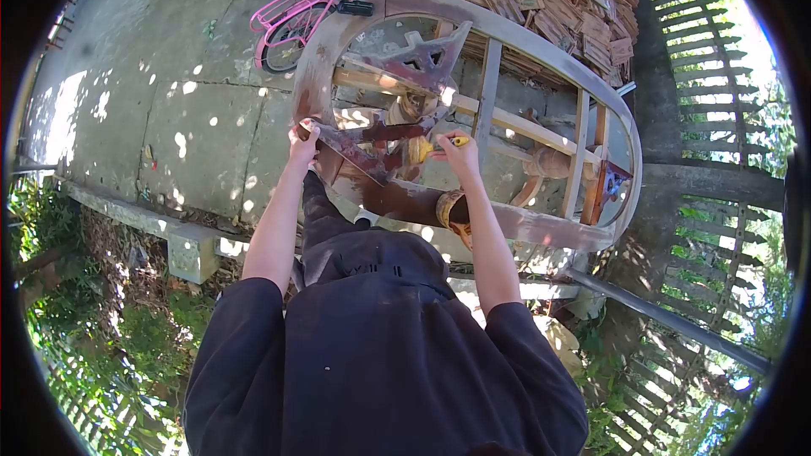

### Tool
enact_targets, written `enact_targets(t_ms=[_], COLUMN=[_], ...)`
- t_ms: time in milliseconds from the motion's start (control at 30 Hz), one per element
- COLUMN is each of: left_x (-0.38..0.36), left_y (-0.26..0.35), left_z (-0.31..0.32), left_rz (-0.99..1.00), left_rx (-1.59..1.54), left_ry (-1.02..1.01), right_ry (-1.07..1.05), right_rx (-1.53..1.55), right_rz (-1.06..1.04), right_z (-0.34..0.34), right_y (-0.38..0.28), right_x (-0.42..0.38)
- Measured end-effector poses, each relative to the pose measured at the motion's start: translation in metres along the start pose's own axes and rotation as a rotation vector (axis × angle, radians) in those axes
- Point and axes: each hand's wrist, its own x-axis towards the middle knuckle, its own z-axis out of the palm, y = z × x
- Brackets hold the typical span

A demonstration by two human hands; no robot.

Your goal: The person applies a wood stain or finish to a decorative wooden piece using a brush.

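An oval wooden table frame point(541, 42), worn grey with patches of red-brown finish, lies in front of me with its carved legs and cross rails showing. My left hand point(302, 140) grips a dark red-brown wooden brace point(355, 156) near the frame's left rim. My right hand point(452, 150) is closed around a yellow-handled tool point(429, 149) whose tip rests against the carved centre joint point(405, 110). The tool's working end is hidden behind the wood. My black sleeves and torso fill the lower part of the view.
A pink bicycle point(291, 13) stands just beyond the frame on the concrete paving point(169, 101). Stacked clay roof tiles point(557, 0) lie at the upper right. A metal fence point(718, 143) runs along the right, a concrete kerb point(190, 249) and plants at the left.
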Motion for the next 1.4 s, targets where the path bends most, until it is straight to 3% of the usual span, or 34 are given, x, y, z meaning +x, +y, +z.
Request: enact_targets(t_ms=[133, 267, 333, 367, 433, 567, 633, 733, 867, 933, 1033, 1167, 1233, 1267, 1333, 1400], left_x=[-0.002, 0.004, 0.005, 0.006, 0.003, 0.005, 0.015, 0.021, 0.001, -0.001, -0.001, 0.009, 0.006, 0.005, -0.001, -0.001], left_y=[0.0, -0.004, -0.007, -0.008, -0.006, -0.009, -0.019, -0.025, -0.007, -0.005, -0.006, -0.014, -0.01, -0.008, -0.004, 0.001], left_z=[0.002, 0.0, 0.002, 0.003, 0.002, 0.003, 0.005, 0.008, 0.003, 0.005, 0.004, 0.004, 0.007, 0.008, 0.004, 0.005], left_rz=[-0.009, -0.012, -0.014, -0.003, -0.012, 0.004, 0.024, 0.119, 0.026, 0.023, 0.032, 0.019, 0.003, 0.034, 0.066, 0.002], left_rx=[-0.021, -0.036, -0.057, -0.057, -0.044, -0.043, -0.052, -0.094, -0.065, -0.073, -0.086, -0.082, -0.068, -0.066, -0.054, -0.063], left_ry=[0.028, 0.01, 0.016, 0.019, 0.03, 0.02, 0.023, 0.052, 0.056, 0.08, 0.07, 0.067, 0.058, 0.083, 0.107, 0.077], right_ry=[0.185, -0.009, -0.055, -0.067, -0.066, -0.126, -0.234, -0.302, -0.391, -0.186, -0.135, -0.336, 0.016, 0.017, -0.249, -0.29], right_rx=[0.064, 0.197, -0.04, -0.059, -0.481, -0.78, -1.29, -1.417, -1.443, -1.335, -1.273, -1.283, -1.102, -1.098, -1.219, -1.23], right_rz=[-0.08, 0.071, -0.045, -0.043, -0.009, -0.008, -0.152, -0.291, -0.368, -0.251, -0.308, -0.274, -0.217, -0.216, -0.263, -0.308], right_z=[-0.001, -0.017, -0.024, -0.029, -0.037, -0.049, -0.047, -0.02, -0.04, -0.051, -0.054, -0.063, -0.061, -0.059, -0.053, -0.048], right_y=[0.002, -0.014, -0.018, -0.022, -0.033, -0.042, -0.047, -0.056, -0.036, -0.035, -0.02, -0.022, -0.019, -0.017, -0.016, -0.016], right_x=[-0.003, -0.013, -0.015, -0.015, -0.013, 0.007, 0.01, -0.012, 0.004, 0.012, 0.006, 0.006, 0.015, 0.018, 0.016, 0.013])
